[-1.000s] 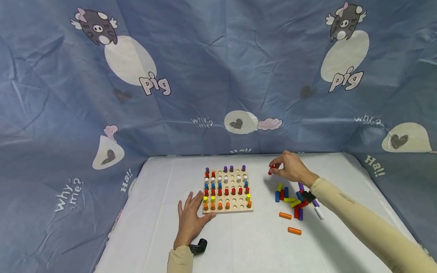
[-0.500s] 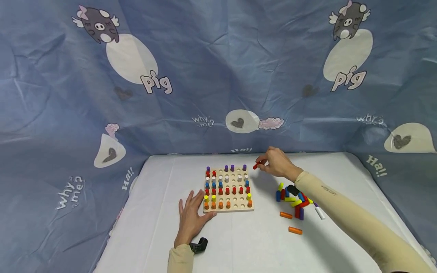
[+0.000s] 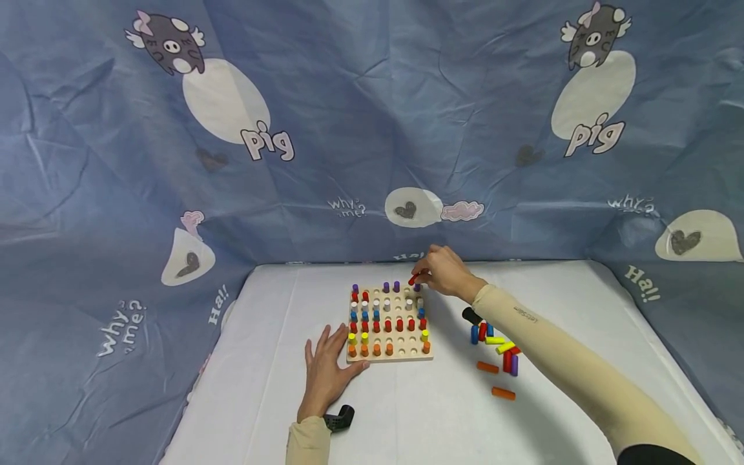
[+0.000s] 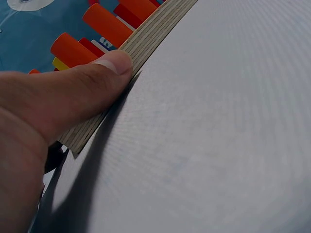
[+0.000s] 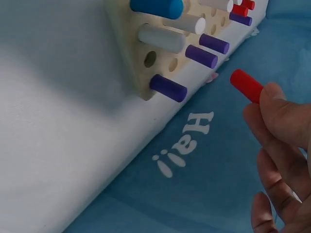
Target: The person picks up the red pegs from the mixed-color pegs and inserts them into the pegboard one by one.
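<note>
A wooden pegboard [image 3: 418, 356] lies on the white table, with rows of orange, yellow, red, blue, white and purple pegs upright in it, and several bare holes. My left hand [image 3: 325, 378] rests at its near left corner, fingers spread along the left side. In the left wrist view, the thumb [image 4: 92, 80] presses the board's layered edge [image 4: 155, 36]. My right hand [image 3: 446, 271] pinches a red peg [image 5: 246, 85] between thumb and fingertips. It is held tilted above the board's far right corner, near a standing purple peg [image 5: 168, 88], touching nothing else.
Loose pegs lie right of the board, among them a blue peg [image 3: 475, 334], a yellow peg [image 3: 495, 340] and a purple peg [image 3: 514, 365]. Two orange pegs [image 3: 503, 393] lie nearer. The right forearm covers part of this pile. A blue printed cloth [image 3: 325, 129] hangs behind the table.
My right hand has moved left with the red peg, from above the loose pegs to the board's far right corner. The left hand stays at the board.
</note>
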Demonstrator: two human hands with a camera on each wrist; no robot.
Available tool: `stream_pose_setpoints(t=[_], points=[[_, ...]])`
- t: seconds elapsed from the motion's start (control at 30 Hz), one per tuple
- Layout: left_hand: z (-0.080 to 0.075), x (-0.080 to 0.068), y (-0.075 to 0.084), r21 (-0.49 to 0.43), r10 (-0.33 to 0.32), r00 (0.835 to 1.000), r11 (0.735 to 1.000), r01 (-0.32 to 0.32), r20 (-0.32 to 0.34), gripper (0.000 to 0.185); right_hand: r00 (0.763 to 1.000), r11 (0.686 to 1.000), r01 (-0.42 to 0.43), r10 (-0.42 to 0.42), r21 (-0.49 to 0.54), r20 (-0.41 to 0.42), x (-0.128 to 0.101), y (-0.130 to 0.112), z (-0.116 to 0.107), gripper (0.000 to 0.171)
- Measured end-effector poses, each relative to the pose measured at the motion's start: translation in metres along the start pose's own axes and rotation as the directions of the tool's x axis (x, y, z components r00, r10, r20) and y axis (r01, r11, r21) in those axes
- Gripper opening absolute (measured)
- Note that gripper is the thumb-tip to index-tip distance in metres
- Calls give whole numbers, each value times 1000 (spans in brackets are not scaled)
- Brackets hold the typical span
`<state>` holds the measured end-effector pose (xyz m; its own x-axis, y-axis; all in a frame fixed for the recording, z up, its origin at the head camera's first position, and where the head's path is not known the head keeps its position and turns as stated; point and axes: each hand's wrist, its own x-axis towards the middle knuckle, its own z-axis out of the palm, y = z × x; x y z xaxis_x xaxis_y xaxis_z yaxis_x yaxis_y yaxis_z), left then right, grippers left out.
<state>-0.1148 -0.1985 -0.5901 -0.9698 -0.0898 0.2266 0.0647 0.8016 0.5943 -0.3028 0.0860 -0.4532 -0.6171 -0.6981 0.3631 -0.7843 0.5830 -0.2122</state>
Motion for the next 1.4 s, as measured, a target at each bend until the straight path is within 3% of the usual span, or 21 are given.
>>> stream_pose_setpoints(t=[0.27, 0.83, 1.4], points=[[0, 0, -1, 4, -9, 1000, 1000, 9, 6, 87, 999, 999, 31, -31, -23, -6, 23, -6, 5, 10], [1, 1, -1, 10, 3, 1000, 1000, -3, -1, 86, 978, 999, -46, 46, -7, 206, 52, -28, 29, 8], [-2, -2, -1, 13, 11, 1000, 1000, -11, -10, 85, 978, 1000, -11, 11, -4, 209, 59, -34, 62, 11]])
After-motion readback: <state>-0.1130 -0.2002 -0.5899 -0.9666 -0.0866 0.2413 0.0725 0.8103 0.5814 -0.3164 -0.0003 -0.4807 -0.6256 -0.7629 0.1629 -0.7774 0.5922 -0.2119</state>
